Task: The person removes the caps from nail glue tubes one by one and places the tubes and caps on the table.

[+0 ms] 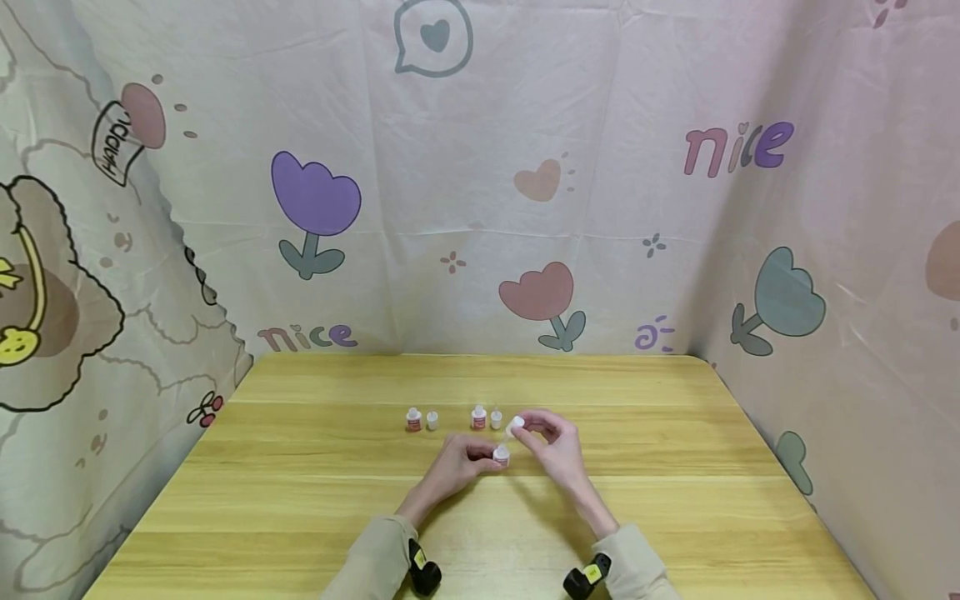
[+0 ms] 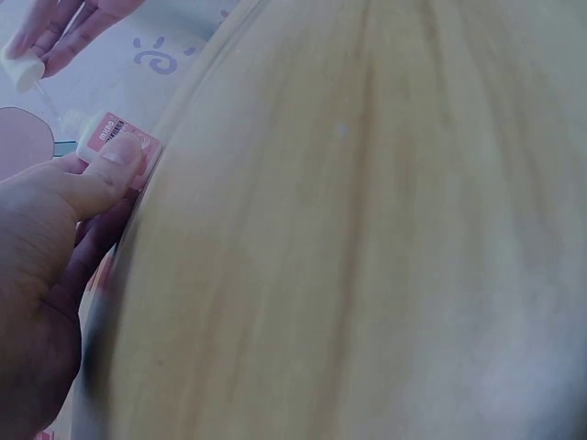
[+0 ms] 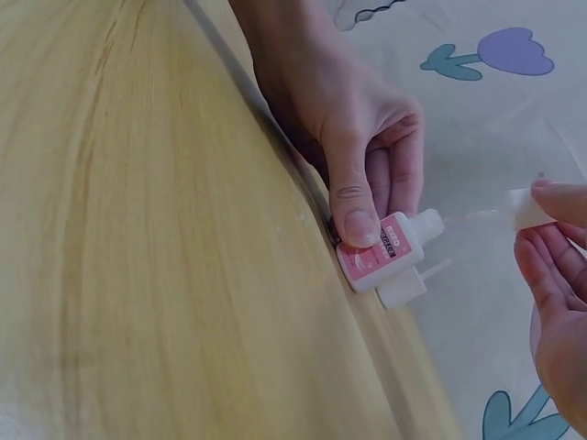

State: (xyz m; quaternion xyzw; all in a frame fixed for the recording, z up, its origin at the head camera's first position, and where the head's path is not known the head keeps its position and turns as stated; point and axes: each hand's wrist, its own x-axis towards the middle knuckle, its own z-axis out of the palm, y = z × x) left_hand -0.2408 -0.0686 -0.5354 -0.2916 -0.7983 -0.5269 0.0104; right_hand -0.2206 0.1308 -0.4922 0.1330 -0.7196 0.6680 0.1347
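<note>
My left hand (image 1: 461, 467) grips a small white bottle with a pink label (image 3: 381, 252) between thumb and fingers, low over the wooden table. Its neck is uncapped. In the right wrist view the thumb lies across the label. My right hand (image 1: 557, 450) pinches a white brush cap (image 1: 514, 427) between thumb and fingertips. From this cap a thin, pale brush stem (image 3: 477, 216) points at the bottle's mouth, its tip close to the opening. In the left wrist view the same cap (image 2: 23, 70) is held off the bottle.
Beyond my hands stand two similar bottles, one at the left (image 1: 413, 420) and one nearer the middle (image 1: 478, 418). Each has a white cap beside it, the left cap (image 1: 432, 421) and the middle cap (image 1: 496, 419). A printed cloth (image 1: 450, 292) hangs behind the wooden table (image 1: 300, 500).
</note>
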